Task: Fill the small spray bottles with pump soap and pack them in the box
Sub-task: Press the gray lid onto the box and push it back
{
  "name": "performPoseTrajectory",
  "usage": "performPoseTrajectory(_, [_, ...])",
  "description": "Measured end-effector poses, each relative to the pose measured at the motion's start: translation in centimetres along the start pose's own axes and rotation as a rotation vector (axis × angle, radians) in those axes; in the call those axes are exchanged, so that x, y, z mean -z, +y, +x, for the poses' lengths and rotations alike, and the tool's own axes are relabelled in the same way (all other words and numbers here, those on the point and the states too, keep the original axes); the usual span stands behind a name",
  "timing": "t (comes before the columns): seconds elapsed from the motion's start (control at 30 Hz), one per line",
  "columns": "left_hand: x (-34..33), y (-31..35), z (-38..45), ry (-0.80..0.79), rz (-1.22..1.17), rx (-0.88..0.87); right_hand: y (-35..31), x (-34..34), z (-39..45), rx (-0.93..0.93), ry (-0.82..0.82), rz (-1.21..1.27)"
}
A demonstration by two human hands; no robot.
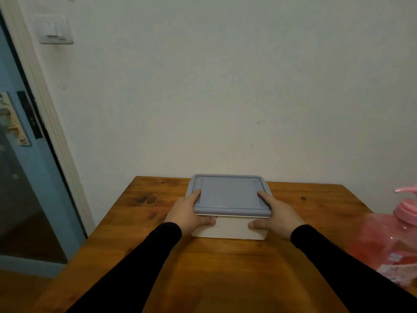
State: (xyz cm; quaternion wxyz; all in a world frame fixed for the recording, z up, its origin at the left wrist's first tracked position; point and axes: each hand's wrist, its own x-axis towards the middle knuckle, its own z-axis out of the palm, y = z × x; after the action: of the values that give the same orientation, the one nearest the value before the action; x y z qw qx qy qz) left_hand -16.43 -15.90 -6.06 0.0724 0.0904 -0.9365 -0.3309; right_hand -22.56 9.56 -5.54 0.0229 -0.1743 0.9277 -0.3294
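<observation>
A wooden table [225,267] in warm orange-brown, with darker knots and grain streaks across its top. On it, a box [228,229] with an off-white, cream body and a muted blue-grey lid [230,195]. Both sleeves [135,263] at the box are plain black. At the right edge, a translucent pink soap bottle [392,240] with an opaque, paler pink pump and collar, and a label patterned in pink and white. The wall [225,86] behind is plain off-white with a faint greenish cast. On the left, a light blue door [33,177] in a cream frame, with a white wall switch [55,30] above.
</observation>
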Motion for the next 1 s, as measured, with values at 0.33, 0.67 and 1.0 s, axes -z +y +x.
performPoseTrajectory(0.33, [-0.6, -0.9, 7.0, 0.006, -0.019, -0.025, 1.0, -0.4, 6.5, -0.019, 0.044, -0.040])
performPoseTrajectory(0.67, [-1.1, -1.1, 12.3, 0.001, -0.048, -0.080, 1.7, -0.4, 11.5, -0.027, 0.057, -0.060])
performPoseTrajectory(1.0, [-1.0, -1.4, 15.4, -0.009, -0.069, -0.088, 1.9, -0.3, 14.0, -0.029, 0.057, -0.072])
